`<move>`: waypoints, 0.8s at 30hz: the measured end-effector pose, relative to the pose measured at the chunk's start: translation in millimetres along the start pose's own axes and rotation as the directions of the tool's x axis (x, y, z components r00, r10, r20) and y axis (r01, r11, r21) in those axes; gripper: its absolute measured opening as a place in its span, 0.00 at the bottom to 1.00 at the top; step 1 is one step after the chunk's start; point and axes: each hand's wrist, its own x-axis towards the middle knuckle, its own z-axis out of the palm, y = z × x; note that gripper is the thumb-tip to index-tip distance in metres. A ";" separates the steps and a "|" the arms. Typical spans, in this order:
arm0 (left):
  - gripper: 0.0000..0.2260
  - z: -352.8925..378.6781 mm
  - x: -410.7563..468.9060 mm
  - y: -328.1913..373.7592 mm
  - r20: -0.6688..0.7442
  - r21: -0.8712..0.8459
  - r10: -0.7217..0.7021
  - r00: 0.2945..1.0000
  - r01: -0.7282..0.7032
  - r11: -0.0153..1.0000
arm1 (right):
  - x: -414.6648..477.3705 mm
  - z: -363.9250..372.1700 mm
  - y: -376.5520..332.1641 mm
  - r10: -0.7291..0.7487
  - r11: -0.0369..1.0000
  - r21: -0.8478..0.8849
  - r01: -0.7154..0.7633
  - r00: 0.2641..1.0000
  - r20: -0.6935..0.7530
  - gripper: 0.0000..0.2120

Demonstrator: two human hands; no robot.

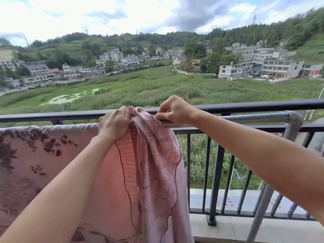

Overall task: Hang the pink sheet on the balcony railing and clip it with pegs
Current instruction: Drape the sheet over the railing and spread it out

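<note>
The pink sheet (157, 163), patterned with small dots and a dark red wavy border, hangs bunched over a silver metal rail (245, 119) just inside the black balcony railing (263, 104). My left hand (114, 123) grips the gathered top of the sheet on the rail. My right hand (175, 111) pinches the sheet's edge against the silver rail just to the right. No pegs are visible.
Another pink cloth with dark floral print (35, 155) hangs over the rail on the left, touching the sheet. The silver rail bends down at its right end (294, 123). Black vertical bars (215, 172) stand behind, with fields and buildings far beyond.
</note>
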 end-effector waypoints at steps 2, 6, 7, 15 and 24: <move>0.24 -1.1 2.3 -1.8 0.004 -0.006 -0.018 1.000 0.018 1.000 | -8.0 -12.3 12.6 -0.001 0.992 -0.125 -0.006 0.998 -0.061 0.08; 0.23 2.3 6.9 -1.5 0.017 -0.013 -0.031 0.999 0.032 0.999 | -38.4 -61.6 70.2 0.108 0.983 -0.121 -0.138 0.968 -0.227 0.08; 0.22 3.1 7.9 -0.9 0.016 -0.012 -0.034 0.999 0.034 0.999 | -49.1 -76.9 85.6 0.141 0.976 -0.122 -0.181 0.949 -0.281 0.08; 0.21 6.8 16.7 -1.8 -0.014 -0.005 -0.038 0.999 0.038 0.999 | -130.0 -167.1 158.1 0.430 0.764 -0.097 -0.638 0.615 -0.661 0.11; 0.15 2.8 0.9 35.3 -0.079 -0.139 0.035 0.996 -0.046 0.989 | -134.8 -146.1 119.4 0.306 0.916 -0.216 -0.340 0.936 -0.175 0.14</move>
